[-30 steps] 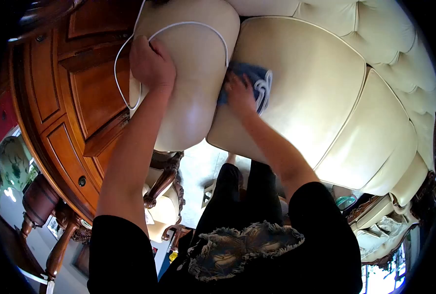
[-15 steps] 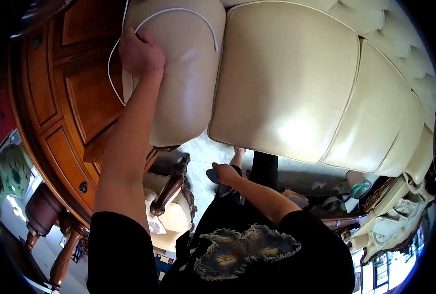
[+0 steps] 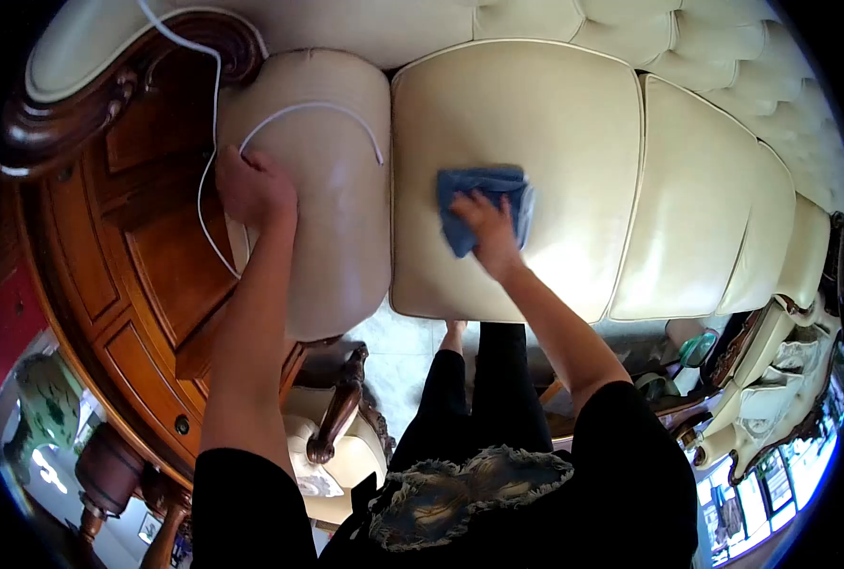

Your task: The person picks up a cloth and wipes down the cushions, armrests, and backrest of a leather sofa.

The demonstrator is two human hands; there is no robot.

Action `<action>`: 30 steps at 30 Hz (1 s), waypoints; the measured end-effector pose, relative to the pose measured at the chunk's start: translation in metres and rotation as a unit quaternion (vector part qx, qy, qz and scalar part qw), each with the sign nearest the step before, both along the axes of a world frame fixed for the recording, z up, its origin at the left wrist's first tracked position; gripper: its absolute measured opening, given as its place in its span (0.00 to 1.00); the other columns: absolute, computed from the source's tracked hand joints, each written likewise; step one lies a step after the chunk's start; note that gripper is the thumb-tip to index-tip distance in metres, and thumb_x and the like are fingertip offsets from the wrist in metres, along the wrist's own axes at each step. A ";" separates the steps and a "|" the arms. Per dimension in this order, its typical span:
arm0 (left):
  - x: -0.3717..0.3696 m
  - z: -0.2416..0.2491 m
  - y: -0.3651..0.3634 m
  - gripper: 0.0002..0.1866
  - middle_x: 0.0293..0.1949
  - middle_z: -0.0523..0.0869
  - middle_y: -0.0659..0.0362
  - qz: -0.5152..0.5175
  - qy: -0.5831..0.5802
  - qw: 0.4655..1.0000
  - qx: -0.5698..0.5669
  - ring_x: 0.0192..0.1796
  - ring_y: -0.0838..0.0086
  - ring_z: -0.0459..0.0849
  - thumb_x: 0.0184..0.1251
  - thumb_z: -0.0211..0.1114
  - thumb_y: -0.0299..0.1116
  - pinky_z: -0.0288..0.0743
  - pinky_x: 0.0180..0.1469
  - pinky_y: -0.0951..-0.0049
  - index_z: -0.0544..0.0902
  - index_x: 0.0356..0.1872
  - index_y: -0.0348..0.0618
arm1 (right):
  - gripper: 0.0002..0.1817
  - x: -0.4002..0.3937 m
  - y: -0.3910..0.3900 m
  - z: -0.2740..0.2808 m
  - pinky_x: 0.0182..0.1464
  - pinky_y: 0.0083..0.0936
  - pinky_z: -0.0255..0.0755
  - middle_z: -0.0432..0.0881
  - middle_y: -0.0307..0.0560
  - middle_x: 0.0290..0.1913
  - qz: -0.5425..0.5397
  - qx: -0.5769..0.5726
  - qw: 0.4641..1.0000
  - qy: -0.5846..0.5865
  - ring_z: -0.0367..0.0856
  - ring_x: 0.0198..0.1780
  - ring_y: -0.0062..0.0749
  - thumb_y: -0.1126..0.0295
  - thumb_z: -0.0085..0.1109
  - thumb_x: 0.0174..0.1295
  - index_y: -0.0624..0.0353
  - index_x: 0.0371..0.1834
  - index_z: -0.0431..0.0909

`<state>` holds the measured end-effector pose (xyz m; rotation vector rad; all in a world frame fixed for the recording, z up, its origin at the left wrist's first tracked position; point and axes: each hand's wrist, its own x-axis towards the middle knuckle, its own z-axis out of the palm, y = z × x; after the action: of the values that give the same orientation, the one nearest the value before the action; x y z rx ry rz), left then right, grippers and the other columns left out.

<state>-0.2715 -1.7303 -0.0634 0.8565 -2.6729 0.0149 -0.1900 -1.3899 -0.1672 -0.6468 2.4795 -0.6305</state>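
Observation:
My right hand [image 3: 486, 228] presses a folded blue cloth [image 3: 457, 232] on the cream leather seat cushion [image 3: 555, 123]; its fingers are slightly blurred. Over the rounded cream armrest [image 3: 341, 237] at the left rests my left hand [image 3: 258, 190], its fingers curled. A white cable [image 3: 322, 105] runs by that hand, one end lying on the armrest and the rest looping down beside it. Whether the left fingers hold the cable is hidden.
A wooden cabinet [image 3: 166, 213] stands against the armrest at the left. Below it is a carved wooden chair arm [image 3: 338, 403]. The tufted backrest [image 3: 630, 28] runs along the top. Another cream sofa [image 3: 773, 379] is at the lower right.
My right hand has moved up from beside my leg onto the seat cushion, and the cloth now lies spread wider beneath it. The view has shifted, showing more of the backrest.

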 end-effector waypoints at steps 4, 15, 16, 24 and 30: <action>0.001 -0.008 -0.010 0.19 0.49 0.83 0.40 0.010 0.003 1.000 -0.011 0.53 0.43 0.80 0.71 0.49 0.38 0.73 0.53 0.48 0.79 0.49 0.33 | 0.44 -0.017 -0.040 0.003 0.79 0.60 0.39 0.48 0.32 0.84 0.056 -0.012 0.998 -0.027 0.41 0.84 0.37 0.66 0.66 0.55 0.37 0.78 0.61; 0.001 -0.004 -0.004 0.19 0.46 0.83 0.38 -0.007 -0.012 1.000 -0.013 0.48 0.42 0.81 0.72 0.46 0.36 0.74 0.50 0.48 0.79 0.47 0.31 | 0.36 -0.253 -0.013 -0.041 0.72 0.68 0.47 0.72 0.26 0.72 -0.058 0.076 0.982 0.164 0.63 0.75 0.31 0.57 0.72 0.50 0.23 0.67 0.74; 0.002 -0.007 -0.005 0.19 0.45 0.83 0.38 -0.020 0.003 0.999 -0.039 0.47 0.42 0.81 0.72 0.45 0.36 0.75 0.48 0.48 0.79 0.46 0.31 | 0.36 -0.260 0.007 -0.040 0.73 0.68 0.46 0.71 0.25 0.72 -0.076 0.088 0.981 0.156 0.63 0.75 0.31 0.58 0.72 0.50 0.23 0.67 0.74; 0.007 -0.010 -0.011 0.21 0.46 0.83 0.38 -0.022 -0.037 0.999 -0.020 0.46 0.42 0.82 0.75 0.43 0.40 0.75 0.46 0.46 0.79 0.47 0.33 | 0.36 -0.289 0.146 -0.058 0.74 0.65 0.51 0.66 0.20 0.75 -0.200 0.216 0.941 0.169 0.62 0.76 0.31 0.67 0.67 0.56 0.20 0.69 0.70; 0.004 -0.007 -0.005 0.21 0.45 0.82 0.37 0.014 -0.039 0.999 -0.016 0.46 0.40 0.81 0.77 0.43 0.42 0.74 0.48 0.45 0.77 0.44 0.32 | 0.32 -0.268 0.231 -0.055 0.71 0.56 0.63 0.67 0.22 0.76 -0.344 0.227 0.898 0.155 0.63 0.74 0.41 0.71 0.52 0.67 0.23 0.72 0.69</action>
<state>-0.2679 -1.7355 -0.0704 0.9019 -2.7244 0.1002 -0.4576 -1.1587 -0.2219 0.3657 3.0017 -0.1515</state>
